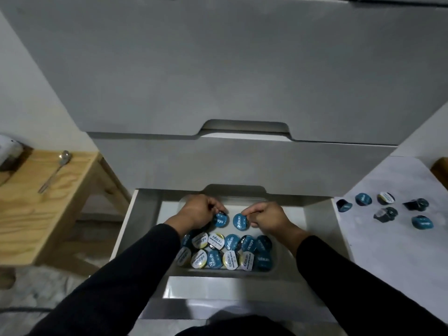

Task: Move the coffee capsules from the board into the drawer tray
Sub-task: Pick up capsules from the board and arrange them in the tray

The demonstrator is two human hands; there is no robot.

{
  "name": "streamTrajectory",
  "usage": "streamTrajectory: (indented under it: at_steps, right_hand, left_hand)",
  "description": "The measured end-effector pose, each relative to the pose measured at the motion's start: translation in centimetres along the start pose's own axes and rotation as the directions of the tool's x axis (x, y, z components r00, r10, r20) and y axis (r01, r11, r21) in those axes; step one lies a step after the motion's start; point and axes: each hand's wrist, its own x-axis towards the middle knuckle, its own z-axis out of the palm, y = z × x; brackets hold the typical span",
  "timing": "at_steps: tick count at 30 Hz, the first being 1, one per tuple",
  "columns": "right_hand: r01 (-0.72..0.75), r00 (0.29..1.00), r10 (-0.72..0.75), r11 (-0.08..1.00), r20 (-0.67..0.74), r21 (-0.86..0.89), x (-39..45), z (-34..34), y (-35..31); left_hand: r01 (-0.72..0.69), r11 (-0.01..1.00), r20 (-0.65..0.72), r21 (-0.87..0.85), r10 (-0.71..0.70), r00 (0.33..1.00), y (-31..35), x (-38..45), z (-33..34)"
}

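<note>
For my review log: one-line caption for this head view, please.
Left hand and right hand each set a blue capsule into the drawer tray; six capsules remain on the board.

A wooden stool [48,197] stands on the left. A metal spoon [55,171] lies flat on its top. A white thing [9,149] sits at the stool's far left corner, half out of view, so I cannot tell what it is. Two shut grey drawer fronts [218,69] fill the top. A grey rug [36,284] lies under the stool.
</note>
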Motion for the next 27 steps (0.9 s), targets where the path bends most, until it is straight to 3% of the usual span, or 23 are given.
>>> streamTrajectory:
  at_steps: [7, 19, 27]
  right_hand:
    - [-0.045, 0.999, 0.045, 0.998, -0.006, -0.031, 0.9, 1.3, 0.0]
    - [-0.054, 0.995, 0.055, 0.998, 0.089, -0.02, 0.6, 1.3, -0.1]
    - [0.033, 0.997, -0.023, 0.99, 0.075, -0.135, 0.1, 1.4, -0.1]
  left_hand:
    - [0.029, 0.999, 0.022, 0.043, -0.03, 0.999, -1.1, 1.3, 0.1]
    - [-0.056, 0.987, 0.093, 0.149, 0.042, 0.995, -1.8, 1.2, 0.4]
    - [-0.067, 0.972, 0.094, 0.227, 0.047, 0.994, -1.2, 0.2, 0.6]
